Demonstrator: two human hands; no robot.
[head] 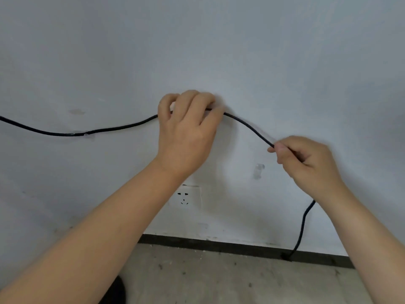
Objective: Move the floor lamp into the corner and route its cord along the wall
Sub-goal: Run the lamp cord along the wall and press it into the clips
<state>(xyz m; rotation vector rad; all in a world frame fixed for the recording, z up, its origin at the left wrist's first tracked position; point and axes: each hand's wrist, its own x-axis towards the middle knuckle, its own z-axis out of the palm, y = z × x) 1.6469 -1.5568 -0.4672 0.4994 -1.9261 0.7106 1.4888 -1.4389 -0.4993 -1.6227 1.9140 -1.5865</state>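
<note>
Black lamp cord [122,127] runs along the pale wall [241,51] approx. level, coming in from the left edge, thru a clear adhesive clip [86,134], then rising to the left hand [186,128]. That hand presses the cord against the wall w/ fingers curled over it; looks like it's seating the cord into another clip, but the clip itself is hidden under the fingers, so can't confirm. Right hand [306,160] pinches the cord between thumb and forefinger, closed tight on it, holding the slack off the wall. Below that hand the cord drops and ends near the dark baseboard [219,245]. An empty clear clip [259,170] sits on the wall just below the right-hand stretch. A white outlet [188,197] is lower, between the forearms. Lamp itself not in view.

Risks, as I judge them: pulling too hard w/ the right hand could pop the cord out of the left clip or peel its adhesive off the wall. Too little tension = sag between clips. Cord rises to a hump at the left hand, so the run may end up uneven. Letting go before it's seated means it drops.
</note>
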